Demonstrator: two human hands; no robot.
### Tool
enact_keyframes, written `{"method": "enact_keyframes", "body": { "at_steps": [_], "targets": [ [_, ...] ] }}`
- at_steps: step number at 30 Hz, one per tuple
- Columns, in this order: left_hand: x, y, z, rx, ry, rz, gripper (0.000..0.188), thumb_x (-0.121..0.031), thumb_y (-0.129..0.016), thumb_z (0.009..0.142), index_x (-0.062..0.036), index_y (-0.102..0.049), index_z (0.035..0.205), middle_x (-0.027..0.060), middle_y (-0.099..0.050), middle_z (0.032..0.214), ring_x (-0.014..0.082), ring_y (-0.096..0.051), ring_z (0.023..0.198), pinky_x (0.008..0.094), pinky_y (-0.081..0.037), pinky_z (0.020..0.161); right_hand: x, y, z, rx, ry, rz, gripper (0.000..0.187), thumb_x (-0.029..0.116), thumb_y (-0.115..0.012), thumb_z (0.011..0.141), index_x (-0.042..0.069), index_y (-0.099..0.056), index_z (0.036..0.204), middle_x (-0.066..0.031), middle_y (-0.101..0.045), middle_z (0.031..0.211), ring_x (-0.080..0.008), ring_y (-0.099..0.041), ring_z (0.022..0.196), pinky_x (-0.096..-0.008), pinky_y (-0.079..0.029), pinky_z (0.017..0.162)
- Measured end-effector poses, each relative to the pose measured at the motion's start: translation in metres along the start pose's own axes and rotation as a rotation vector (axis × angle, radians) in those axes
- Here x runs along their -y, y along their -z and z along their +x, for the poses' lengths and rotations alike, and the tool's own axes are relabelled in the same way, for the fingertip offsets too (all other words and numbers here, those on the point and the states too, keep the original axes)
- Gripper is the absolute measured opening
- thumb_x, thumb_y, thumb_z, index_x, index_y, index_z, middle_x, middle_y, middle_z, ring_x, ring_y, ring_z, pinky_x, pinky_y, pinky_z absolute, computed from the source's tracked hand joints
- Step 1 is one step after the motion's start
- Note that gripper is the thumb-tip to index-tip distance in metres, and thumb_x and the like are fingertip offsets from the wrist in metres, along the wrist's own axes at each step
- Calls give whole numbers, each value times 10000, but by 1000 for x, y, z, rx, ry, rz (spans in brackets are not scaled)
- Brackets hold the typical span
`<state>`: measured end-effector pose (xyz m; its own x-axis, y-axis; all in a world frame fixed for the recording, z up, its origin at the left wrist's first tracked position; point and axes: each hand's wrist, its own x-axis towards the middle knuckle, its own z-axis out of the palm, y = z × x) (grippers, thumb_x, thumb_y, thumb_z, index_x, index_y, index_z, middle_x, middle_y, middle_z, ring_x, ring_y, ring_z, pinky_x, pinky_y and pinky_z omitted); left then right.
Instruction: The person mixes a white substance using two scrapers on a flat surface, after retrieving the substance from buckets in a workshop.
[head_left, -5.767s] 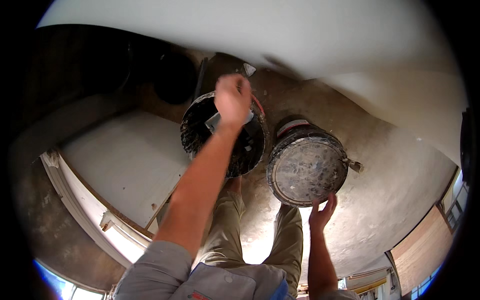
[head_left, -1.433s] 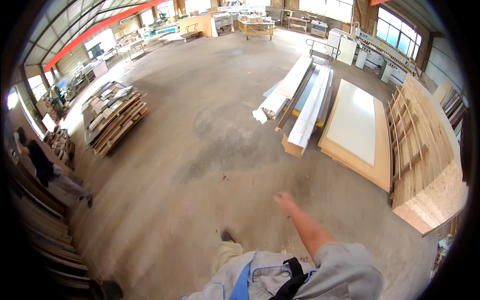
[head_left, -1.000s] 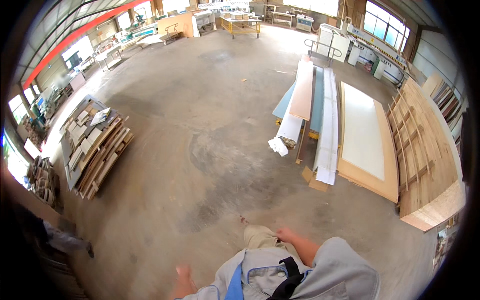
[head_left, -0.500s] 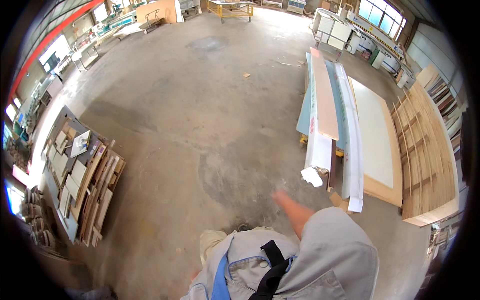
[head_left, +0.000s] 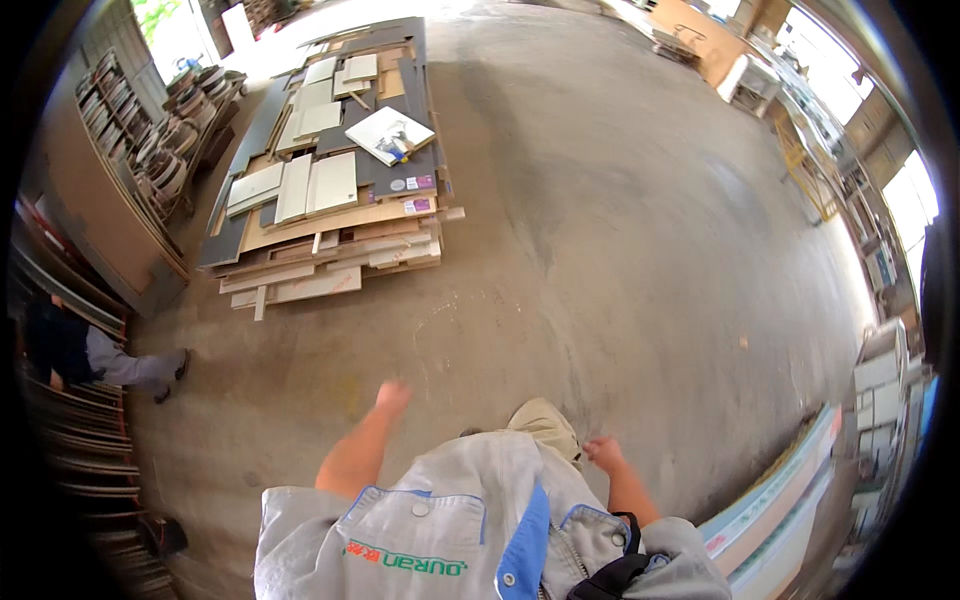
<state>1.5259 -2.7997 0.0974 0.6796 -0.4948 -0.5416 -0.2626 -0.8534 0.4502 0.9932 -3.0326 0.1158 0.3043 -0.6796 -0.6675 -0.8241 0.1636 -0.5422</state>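
Uneven board stack [head_left: 330, 185] lies flat, apparently wooden.

I am seeing a board stack [head_left: 330, 232] lying on the floor [head_left: 600, 280] ahead of the left hand [head_left: 394, 396], with smaller panels [head_left: 332, 184] resting on top. Farther left, another person [head_left: 62, 340] is standing. Long boards [head_left: 778, 518] are lying beyond the right hand [head_left: 604, 453] on its right, a table [head_left: 812, 145] standing farther off.
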Motion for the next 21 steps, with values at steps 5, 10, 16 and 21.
{"method": "enact_keyframes", "body": {
  "at_steps": [5, 10, 16, 21],
  "targets": [
    [-286, 82, 164, -206, -472, -563, 380, -275, -658, 898, -13, -645, 1172, 156, -694, 928, 229, -662, 850, 368, -522, 756, -65, 130, 190, 64, -471, 166, 158, 210, -735, 860, 58, -696, 879, -67, -674, 702, -167, -629, 560, -353, -530, 539],
    [-291, 102, 286, -248, -217, -500, 395, -287, -688, 871, -14, -668, 1155, 152, -714, 972, 237, -667, 852, 363, -522, 776, 134, 276, 410, -174, -5, -636, 283, 292, -669, 890, 15, -692, 840, -170, -688, 845, -326, -651, 772, -454, -526, 683],
    [-308, 31, 305, -200, 289, -765, 363, -239, -673, 816, -1, -698, 1090, 142, -721, 878, 232, -669, 792, 373, -531, 765, 596, 364, 592, -380, 550, -813, 339, 320, -686, 876, 43, -696, 1072, -197, -697, 1092, -379, -655, 1029, -459, -525, 864],
    [-363, 65, 413, -445, 356, -869, 376, -221, -655, 841, 47, -675, 1104, 162, -719, 929, 249, -686, 866, 371, -530, 793, 875, 244, 686, -165, 861, -662, 525, 378, -690, 886, 6, -611, 1247, -178, -714, 1088, -323, -673, 1058, -416, -524, 911]
  ]
}}
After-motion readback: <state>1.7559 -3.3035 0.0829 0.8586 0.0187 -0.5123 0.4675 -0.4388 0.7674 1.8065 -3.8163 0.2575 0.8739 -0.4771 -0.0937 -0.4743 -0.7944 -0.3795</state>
